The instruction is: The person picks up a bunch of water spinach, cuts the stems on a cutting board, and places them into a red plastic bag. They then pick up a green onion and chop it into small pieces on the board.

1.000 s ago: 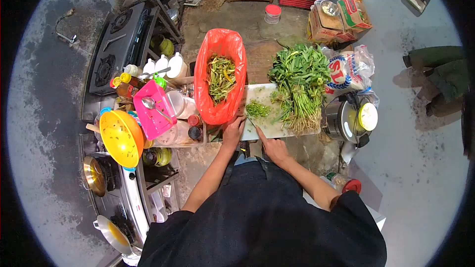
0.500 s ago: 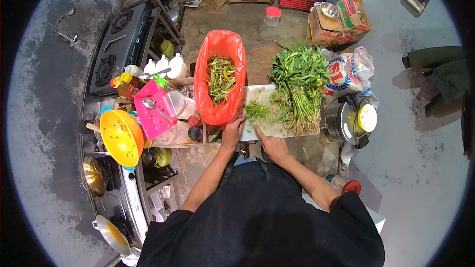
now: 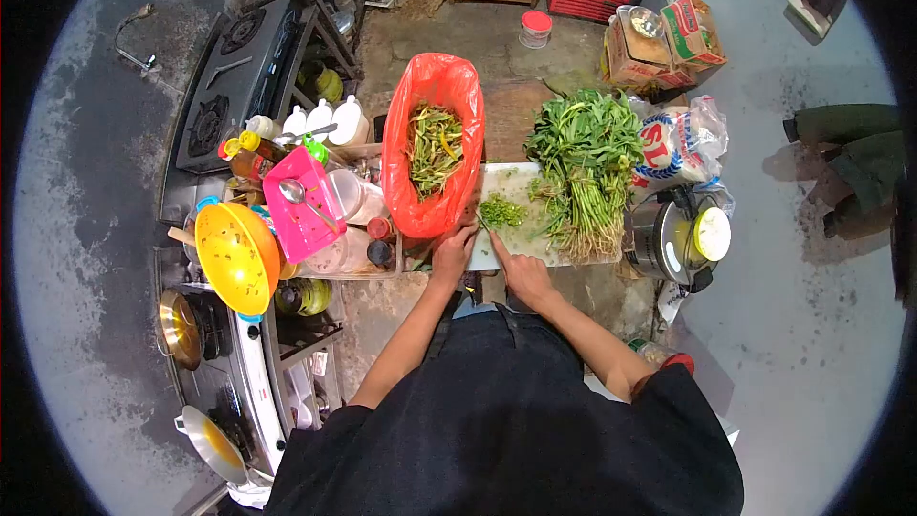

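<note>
My right hand [image 3: 522, 275] is wrapped round a knife, its index finger stretched along the blade [image 3: 484, 225]. The blade lies on the white cutting board [image 3: 521, 247], beside chopped green pieces [image 3: 501, 211]. My left hand [image 3: 455, 250] is at the board's left edge, near the knife tip and just below the red plastic bag [image 3: 406, 207]. Its fingers are bent together, and what they hold, if anything, is too small to tell. The bag holds cut greens [image 3: 435, 150]. A large bunch of leafy greens [image 3: 586, 155] covers the board's right part.
Left of the bag are a pink tray [image 3: 304, 232], a yellow colander [image 3: 229, 263], bottles and jars. Stoves with pans stand further left. A pot [image 3: 659, 236] and a white sack [image 3: 673, 148] are at the right. Part of another person [image 3: 855, 167] shows at the far right.
The view has shifted slightly, so the surroundings sit a little further right. Both hands stay at nearly the same place on the board.
</note>
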